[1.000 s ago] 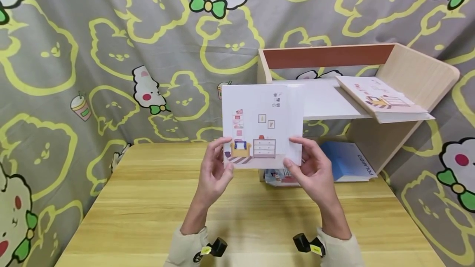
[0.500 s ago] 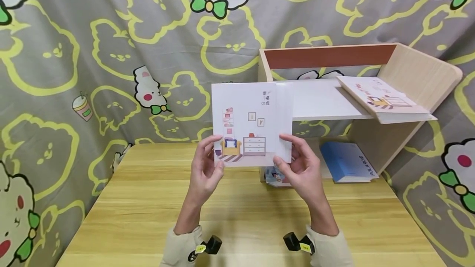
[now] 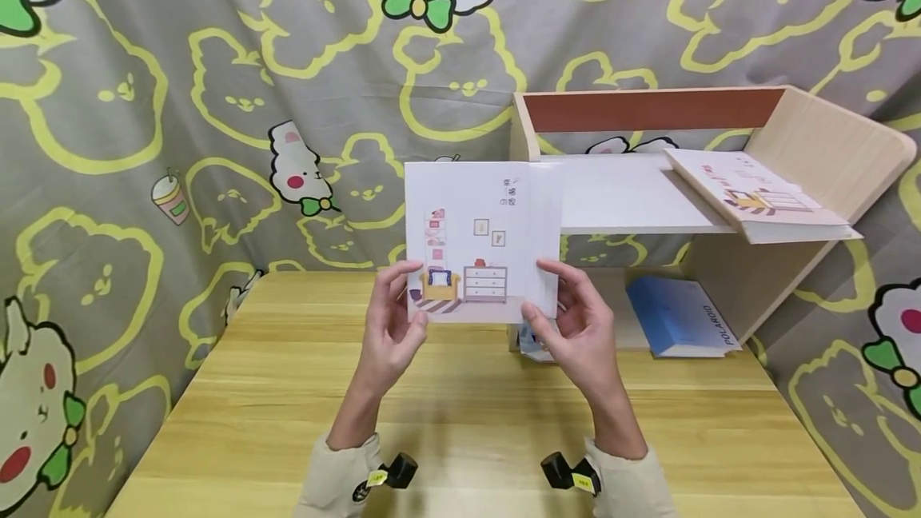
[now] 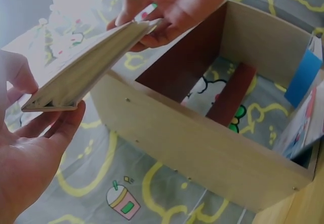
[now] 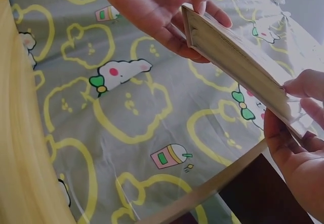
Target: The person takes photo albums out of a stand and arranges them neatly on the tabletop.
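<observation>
A thick white book (image 3: 482, 198), its cover printed with a yellow armchair, a drawer chest and two small pictures, is held up above the table in the head view. My left hand (image 3: 392, 322) grips its left edge, thumb on the front cover and some fingers behind. On the opposite edge my right hand (image 3: 579, 322) pinches it near the lower corner. The left wrist view shows the page block of the book (image 4: 86, 67) between both hands. From the right wrist view the book (image 5: 238, 62) appears tilted, its closed pages facing the camera.
Behind and right stands a wooden shelf unit (image 3: 612, 206). A similar white book (image 3: 763, 190) lies on its upper board. Below are a blue book marked POLAROID (image 3: 679, 314) and a partly hidden picture-covered item (image 3: 534, 344). The wooden table (image 3: 288, 406) meets a patterned curtain (image 3: 345, 86).
Both hands have carried the book left, away from the shelf's lower opening, with the grip unchanged. The head view has shifted slightly.
</observation>
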{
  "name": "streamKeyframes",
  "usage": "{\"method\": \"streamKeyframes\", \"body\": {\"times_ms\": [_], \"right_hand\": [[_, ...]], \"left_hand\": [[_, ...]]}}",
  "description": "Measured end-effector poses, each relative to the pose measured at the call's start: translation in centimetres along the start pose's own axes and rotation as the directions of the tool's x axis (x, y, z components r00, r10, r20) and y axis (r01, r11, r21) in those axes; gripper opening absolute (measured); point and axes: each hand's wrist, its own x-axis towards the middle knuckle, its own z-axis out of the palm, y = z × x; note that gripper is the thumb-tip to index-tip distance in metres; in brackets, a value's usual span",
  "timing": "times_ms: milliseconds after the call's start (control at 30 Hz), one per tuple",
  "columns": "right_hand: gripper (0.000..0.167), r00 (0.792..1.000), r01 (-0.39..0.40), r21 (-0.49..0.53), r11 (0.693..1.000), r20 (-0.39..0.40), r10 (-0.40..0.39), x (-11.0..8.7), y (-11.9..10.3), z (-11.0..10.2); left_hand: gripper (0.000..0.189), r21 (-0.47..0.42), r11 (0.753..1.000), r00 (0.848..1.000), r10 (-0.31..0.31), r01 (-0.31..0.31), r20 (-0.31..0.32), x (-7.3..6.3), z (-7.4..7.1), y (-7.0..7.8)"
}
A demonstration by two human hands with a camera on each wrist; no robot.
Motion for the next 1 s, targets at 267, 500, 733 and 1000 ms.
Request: {"method": "streamKeyframes", "body": {"times_ms": [267,500,733,1000], "right_hand": [[0.062,1.0,-0.024,0.005,1.0,-0.012,0.024,-0.1,0.4,0.8],[0.062,1.0,-0.03,0.006,1.0,-0.007,0.03,0.0,0.4,1.7],[0.061,0.999,-0.044,0.009,0.999,0.008,0.044,0.2,0.8,2.7],[0.061,0.997,-0.072,0.016,0.997,0.031,0.072,0.2,1.4,3.9]], "left_hand": [[0.059,0.018,1.0,1.0,-0.021,0.021,0.014,-0.3,-0.9,0.1],[0.06,0.06,0.998,1.0,-0.01,0.009,0.021,-0.4,-1.9,0.7],[0.061,0.096,0.995,0.998,-0.042,0.038,0.045,-0.4,-3.3,1.4],[0.065,0.129,0.988,0.993,-0.097,0.087,0.074,-0.4,-4.9,2.3]]}}
